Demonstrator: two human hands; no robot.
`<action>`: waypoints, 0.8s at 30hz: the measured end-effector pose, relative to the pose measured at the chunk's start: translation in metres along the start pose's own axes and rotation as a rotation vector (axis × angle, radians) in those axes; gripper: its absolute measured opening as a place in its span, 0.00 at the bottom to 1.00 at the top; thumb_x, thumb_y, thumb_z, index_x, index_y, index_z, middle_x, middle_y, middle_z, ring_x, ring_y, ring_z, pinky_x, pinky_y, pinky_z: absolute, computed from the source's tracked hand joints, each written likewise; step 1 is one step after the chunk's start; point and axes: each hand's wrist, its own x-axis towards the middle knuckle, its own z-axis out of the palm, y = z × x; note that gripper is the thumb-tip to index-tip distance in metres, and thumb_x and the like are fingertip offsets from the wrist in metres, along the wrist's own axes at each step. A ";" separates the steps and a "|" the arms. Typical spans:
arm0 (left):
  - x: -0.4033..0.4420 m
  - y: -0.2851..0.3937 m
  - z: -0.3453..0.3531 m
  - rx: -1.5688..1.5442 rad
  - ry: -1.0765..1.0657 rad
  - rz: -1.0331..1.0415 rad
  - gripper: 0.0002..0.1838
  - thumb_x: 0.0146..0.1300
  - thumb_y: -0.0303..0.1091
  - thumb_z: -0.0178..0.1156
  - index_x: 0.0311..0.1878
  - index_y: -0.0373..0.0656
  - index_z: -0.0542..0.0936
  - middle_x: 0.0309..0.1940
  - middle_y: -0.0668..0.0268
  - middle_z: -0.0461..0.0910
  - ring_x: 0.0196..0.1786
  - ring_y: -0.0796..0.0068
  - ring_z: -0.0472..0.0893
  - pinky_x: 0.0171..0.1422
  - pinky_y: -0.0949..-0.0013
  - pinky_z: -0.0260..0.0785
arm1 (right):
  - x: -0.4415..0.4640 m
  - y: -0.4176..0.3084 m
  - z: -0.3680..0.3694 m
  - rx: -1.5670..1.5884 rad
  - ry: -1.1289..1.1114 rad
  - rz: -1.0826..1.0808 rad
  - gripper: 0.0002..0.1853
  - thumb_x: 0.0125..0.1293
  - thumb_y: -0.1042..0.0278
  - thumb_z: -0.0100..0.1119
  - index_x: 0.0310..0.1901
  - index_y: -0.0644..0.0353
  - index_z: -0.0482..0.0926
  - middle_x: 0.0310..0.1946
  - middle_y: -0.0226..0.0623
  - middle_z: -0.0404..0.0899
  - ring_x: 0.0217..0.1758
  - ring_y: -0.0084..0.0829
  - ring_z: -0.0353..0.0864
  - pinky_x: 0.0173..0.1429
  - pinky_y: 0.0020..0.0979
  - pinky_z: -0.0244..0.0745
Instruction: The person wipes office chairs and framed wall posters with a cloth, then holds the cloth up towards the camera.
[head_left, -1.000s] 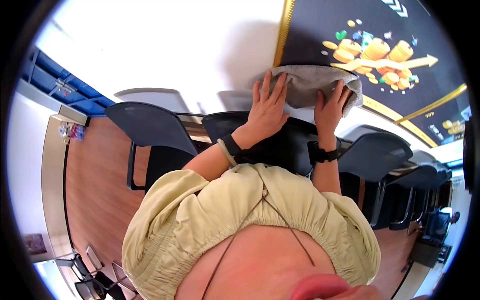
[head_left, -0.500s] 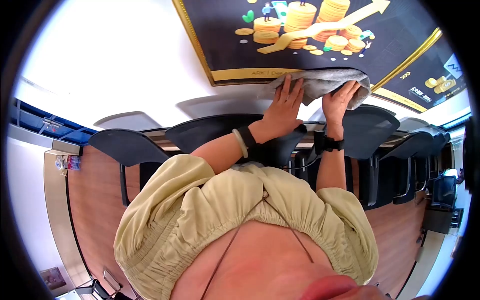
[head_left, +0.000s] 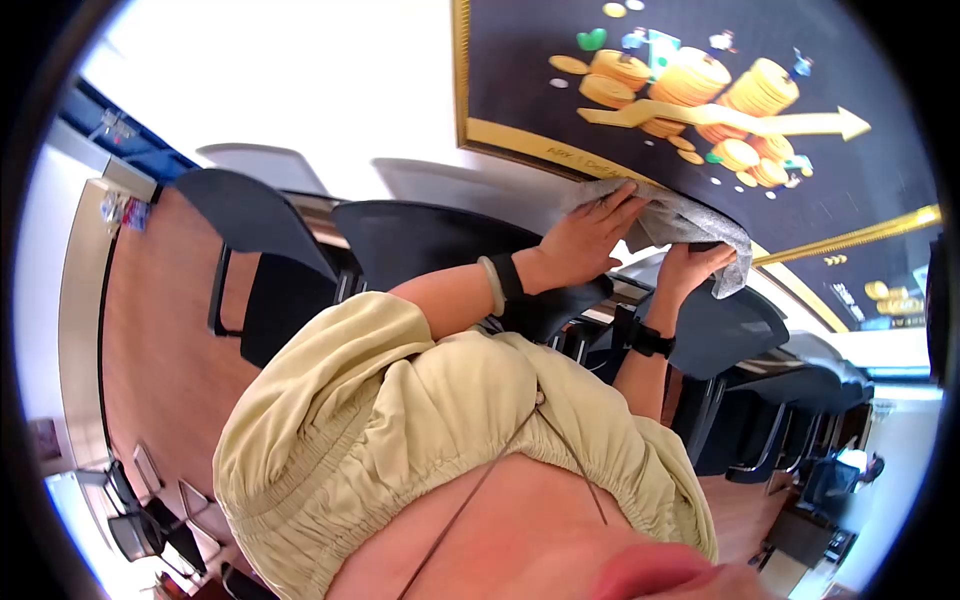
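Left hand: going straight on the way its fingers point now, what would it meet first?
Past the grey cloth it touches, the left hand would probably first meet the framed poster, at its lower edge; depth is unclear.

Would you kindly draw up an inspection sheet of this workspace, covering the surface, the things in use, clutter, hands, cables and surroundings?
Surface: gold-framed black poster with coin stacks, on a white wall.
Things in use: soft grey cloth, bunched at the poster's lower edge.
Clutter: small multicoloured items at far left, too small to identify.
Left hand: fingers extended over the cloth.
Right hand: against the cloth's right part; grip unclear.
Cables: none clearly distinguishable.
Surroundings: row of black-backed chairs below the poster; reddish-brown floor.
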 end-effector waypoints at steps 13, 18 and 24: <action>-0.134 -0.052 -0.111 -0.029 0.185 -0.297 0.44 0.57 0.45 0.70 0.71 0.30 0.63 0.79 0.59 0.48 0.82 0.48 0.43 0.81 0.47 0.43 | -0.071 -0.155 0.014 0.261 -0.129 -0.312 0.23 0.57 0.76 0.59 0.56 0.69 0.75 0.53 0.52 0.75 0.56 0.52 0.75 0.63 0.45 0.68; -0.240 -0.087 -0.113 0.024 0.014 -0.456 0.44 0.57 0.43 0.69 0.70 0.27 0.62 0.79 0.57 0.49 0.81 0.46 0.44 0.81 0.47 0.43 | -0.139 -0.189 0.055 0.016 -0.679 -0.592 0.25 0.52 0.77 0.59 0.55 0.65 0.76 0.52 0.49 0.72 0.58 0.52 0.71 0.61 0.46 0.70; -0.295 -0.120 -0.113 0.062 0.053 -0.617 0.43 0.58 0.40 0.68 0.70 0.25 0.61 0.74 0.47 0.55 0.79 0.44 0.48 0.79 0.46 0.45 | -0.170 -0.266 0.105 -0.001 -0.653 -0.730 0.21 0.53 0.76 0.57 0.52 0.61 0.77 0.46 0.41 0.71 0.52 0.47 0.70 0.53 0.44 0.71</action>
